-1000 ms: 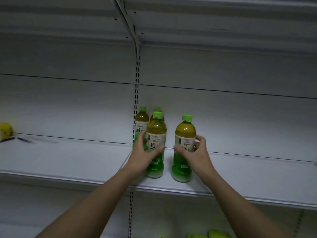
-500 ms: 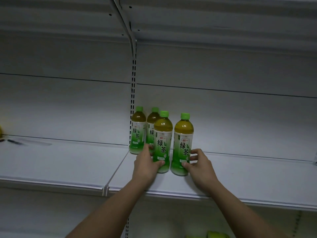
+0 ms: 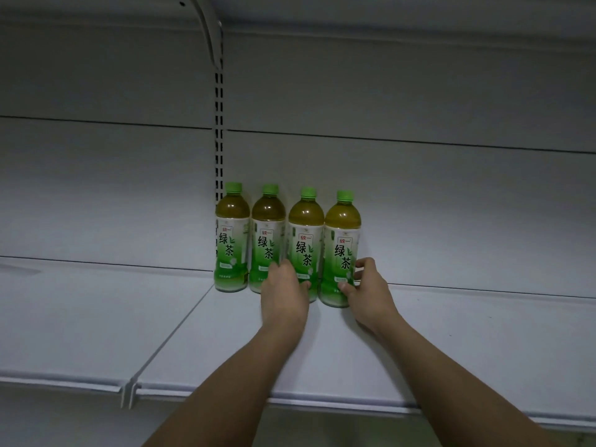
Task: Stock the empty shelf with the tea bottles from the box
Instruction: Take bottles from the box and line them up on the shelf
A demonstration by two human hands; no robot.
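**Both hands gripping the two right-hand bottles at the back of the shelf**

The left hand (image 3: pixel 283 293) is wrapping around the lower part of the third bottle (image 3: pixel 305 243), its thumb lying across the front of the base and its other fingers reaching behind, between that bottle and the second bottle (image 3: pixel 268 238) just to the hand's left. The right hand (image 3: pixel 367 291) is pinching the fourth bottle (image 3: pixel 342 250) low down, thumb on the front of the label and fingers curling around its right side. Both held bottles are standing upright on the shelf (image 3: pixel 451 343), their bases touching the deck.

Beyond the left hand, the first bottle (image 3: pixel 232 237) is standing at the end of the row, just in front of the slotted upright (image 3: pixel 219 130). All four bottles are forming a close line, side by side and nearly touching, against the back panel (image 3: pixel 451 204). Nothing is standing between the hands and the bottles; the deck to the right of the right hand is bare.

The bottles are clear plastic with rounded shoulders, amber-green tea inside, green screw caps and white-to-green wrap labels with large Chinese characters. The shelf is smooth pale metal with a raised seam (image 3: pixel 174 330) running front to back to the left of the left forearm, ending at a small clip (image 3: pixel 130 393) on the front lip. A curved bracket (image 3: pixel 206 30) is arching above the upright.
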